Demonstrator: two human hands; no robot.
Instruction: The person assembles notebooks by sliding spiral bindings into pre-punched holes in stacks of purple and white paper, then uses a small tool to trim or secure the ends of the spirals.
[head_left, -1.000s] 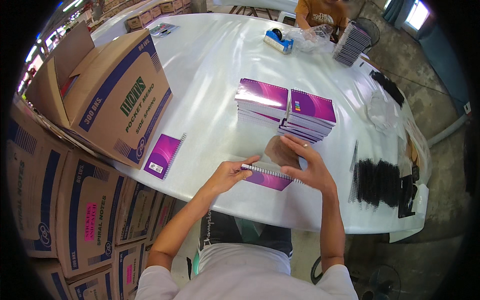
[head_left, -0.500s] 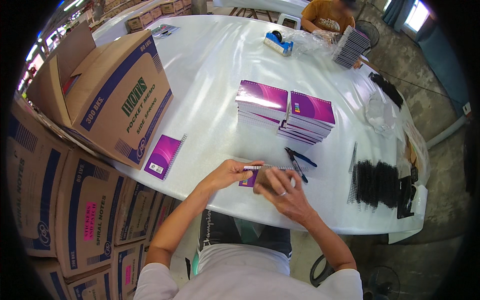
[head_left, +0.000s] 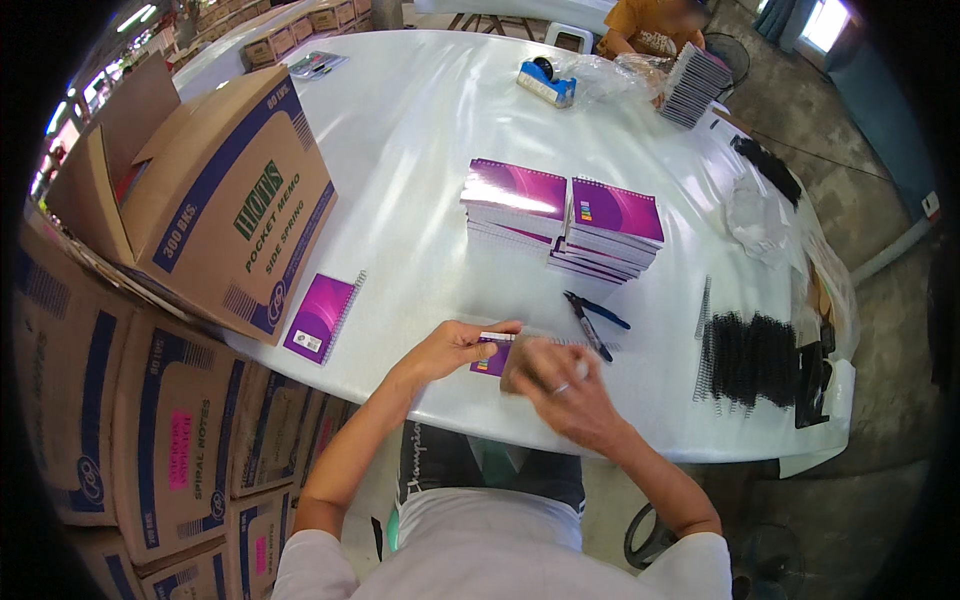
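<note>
Near the table's front edge, a small purple notebook (head_left: 488, 362) lies partly beneath my hands. My left hand (head_left: 452, 350) is closed on its left end, thumb and fingers pinching the top edge. A thin dark wire spiral (head_left: 602, 344) runs along that edge and sticks out to the right. My right hand (head_left: 568, 385), with a ring on one finger, is bent over the notebook's right part and the spiral. Its fingertips are smeared by motion, so their grip cannot be made out. Just beyond the spiral lie dark-handled cutting pliers (head_left: 590, 325).
Two stacks of purple notebooks (head_left: 515, 190) stand mid-table. Another notebook (head_left: 322, 315) lies beside a large open carton (head_left: 235, 215) at left. Black wire spirals (head_left: 750, 360) are heaped at right. A blue tape dispenser (head_left: 546, 84) sits far back, near a person holding notebooks (head_left: 692, 85).
The whole view has shifted slightly. My right hand's fingers are still moving in a blur over the notebook's spiral edge, while my left hand keeps its pinch.
</note>
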